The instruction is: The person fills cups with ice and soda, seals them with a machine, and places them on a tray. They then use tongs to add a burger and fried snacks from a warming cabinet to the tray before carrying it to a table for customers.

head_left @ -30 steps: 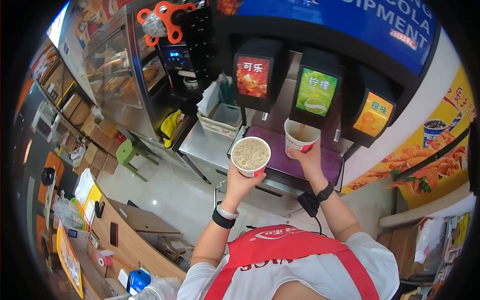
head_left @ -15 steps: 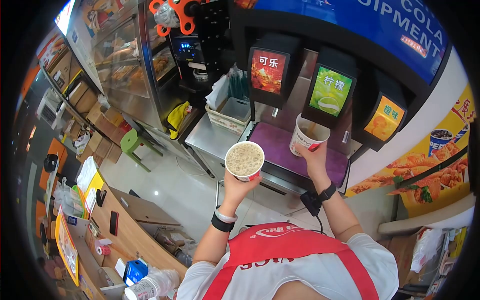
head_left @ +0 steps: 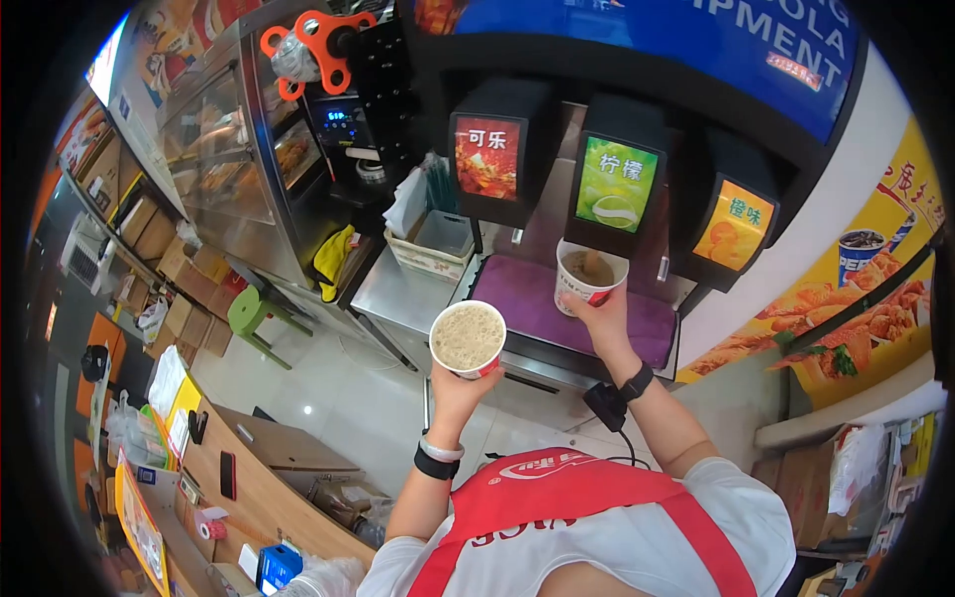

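Note:
My left hand (head_left: 455, 400) is closed around a paper cup (head_left: 468, 336) filled close to its rim with a frothy light-brown drink. It is held upright in front of the soda dispenser's counter. My right hand (head_left: 603, 320) grips a second white paper cup (head_left: 571, 293) with red print, beneath the green-labelled dispenser head (head_left: 615, 184). A brown stream runs down into that cup, where brown liquid shows below the rim. The cup is over the purple mat (head_left: 637, 323); whether its base touches the mat is hidden.
Red-labelled (head_left: 487, 157) and orange-labelled (head_left: 731, 224) dispenser heads flank the green one. Left of the mat, a bin (head_left: 430, 261) holds straws and napkins on a metal counter. A yellow cloth (head_left: 333, 261), a green stool (head_left: 264, 323) and a wooden counter (head_left: 261, 483) stand farther left.
The view has shifted, so the dispenser appears slightly farther left. Liquid in the right cup looks higher. Both hands keep their cups, the left one slightly lower in view.

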### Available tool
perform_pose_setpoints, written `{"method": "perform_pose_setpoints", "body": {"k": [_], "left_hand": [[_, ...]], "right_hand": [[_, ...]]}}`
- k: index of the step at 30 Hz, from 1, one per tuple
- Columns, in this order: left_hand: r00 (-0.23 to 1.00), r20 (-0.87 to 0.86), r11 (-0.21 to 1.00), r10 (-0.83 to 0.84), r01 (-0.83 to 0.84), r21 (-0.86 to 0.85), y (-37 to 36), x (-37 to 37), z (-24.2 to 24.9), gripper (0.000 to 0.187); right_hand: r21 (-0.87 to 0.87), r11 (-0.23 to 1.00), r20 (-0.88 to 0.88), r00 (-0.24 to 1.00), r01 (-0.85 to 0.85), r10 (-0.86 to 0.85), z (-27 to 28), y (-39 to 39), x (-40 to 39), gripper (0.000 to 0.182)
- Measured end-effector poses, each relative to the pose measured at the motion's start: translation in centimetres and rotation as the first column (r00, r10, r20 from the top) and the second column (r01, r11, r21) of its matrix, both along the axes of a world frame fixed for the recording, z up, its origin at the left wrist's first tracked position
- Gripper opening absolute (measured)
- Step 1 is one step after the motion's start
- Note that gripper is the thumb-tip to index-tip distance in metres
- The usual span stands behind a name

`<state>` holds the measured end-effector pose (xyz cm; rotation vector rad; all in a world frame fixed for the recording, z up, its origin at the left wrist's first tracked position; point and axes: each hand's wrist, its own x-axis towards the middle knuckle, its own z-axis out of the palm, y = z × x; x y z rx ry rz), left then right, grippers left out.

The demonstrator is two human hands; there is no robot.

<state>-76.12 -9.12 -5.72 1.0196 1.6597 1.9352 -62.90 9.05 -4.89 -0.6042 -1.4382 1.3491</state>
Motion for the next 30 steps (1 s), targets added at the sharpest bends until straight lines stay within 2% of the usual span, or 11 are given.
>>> {"method": "perform_pose_setpoints", "body": {"k": [4, 6, 13, 20, 28, 30], "left_hand": [[0.999, 0.048, 0.999, -0.013, 0.015, -0.036, -0.2, 0.0, -0.5, 0.058], [0.999, 0.043, 0.999, -0.019, 0.021, -0.048, -0.3, 0.0, -0.7, 0.060], [0.996, 0.078, 0.997, -0.052, 0.056, -0.052, -0.7, 0.7, 0.7, 0.057], [0.997, 0.069, 0.995, -0.034, 0.040, -0.088, -1.0, 0.9, 0.5, 0.061], [0.996, 0.085, 0.998, -0.038, 0.043, -0.051, -1.2, 0.9, 0.2, 0.056], [0.994, 0.097, 0.998, -0.042, 0.047, -0.046, -1.2, 1.0, 0.4, 0.055]], "right_hand": [[0.042, 0.999, 0.003, 1.000, 0.005, -0.005, 0.3, -0.5, 0.2, 0.072], [0.103, 0.994, 0.063, 0.997, 0.039, -0.046, 0.2, -0.5, 0.3, 0.072], [0.113, 0.989, 0.133, 0.985, 0.092, -0.107, -0.2, -0.9, 0.7, 0.072], [0.072, 0.995, 0.081, 0.994, 0.071, -0.077, -0.9, -0.8, 0.7, 0.072], [0.175, 0.982, 0.123, 0.988, 0.069, -0.091, 0.4, -1.9, 1.1, 0.072], [0.149, 0.987, 0.136, 0.987, 0.066, -0.087, 0.6, -1.9, 1.0, 0.073]]}}
